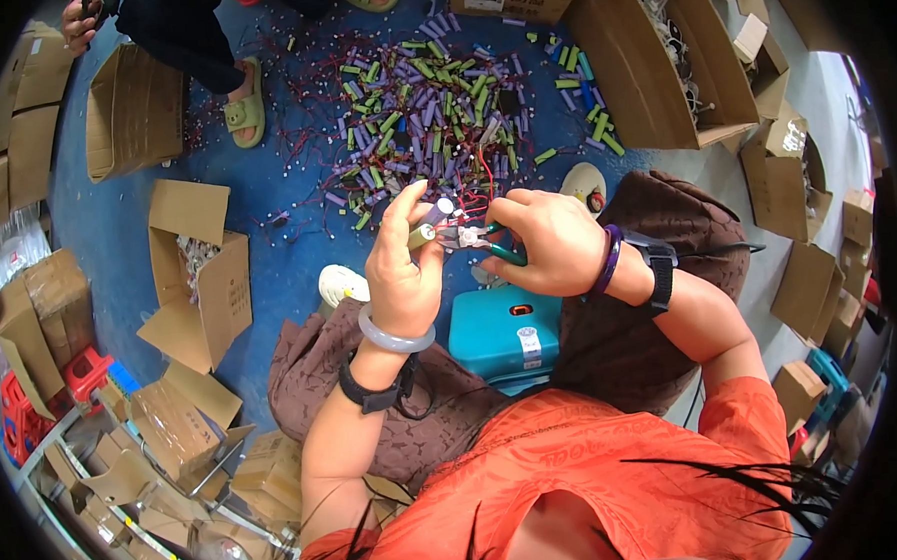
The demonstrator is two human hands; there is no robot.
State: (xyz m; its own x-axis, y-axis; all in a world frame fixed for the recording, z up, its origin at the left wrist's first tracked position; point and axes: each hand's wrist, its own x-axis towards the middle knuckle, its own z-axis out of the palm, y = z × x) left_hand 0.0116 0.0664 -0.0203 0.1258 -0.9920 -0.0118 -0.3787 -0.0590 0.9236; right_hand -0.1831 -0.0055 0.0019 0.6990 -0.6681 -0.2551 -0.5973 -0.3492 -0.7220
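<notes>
Two battery-like cylinders, one purple cell [444,208] and one green cell [422,235], sit side by side in front of me, above the floor [295,202]. My left grip [405,262] has hold of them, fingers and thumb curled around with little room to spare. My right grip [552,240] is closed around one pair of pliers [507,254], whose nose reaches the ends of the cells (whether its jaws bite on anything, I cannot tell). Red wires [485,173] run up from there toward the heap.

As I judge it, this pair is partway through: the pliers are at it, and wiring seems to be attached. Most of the work looks left, since the heap [431,111] of purple and green cells, tangled with red wire, is far too many to count. Right of it lies a smaller scatter of loose cells [602,123], perhaps a dozen or more, possibly finished, though I cannot be sure.

Farther out I count one teal case [506,333] between my knees, two green sandals [245,114] on another person's feet, and one large carton [604,58] holding pale, jumbled parts beyond the scatter.
</notes>
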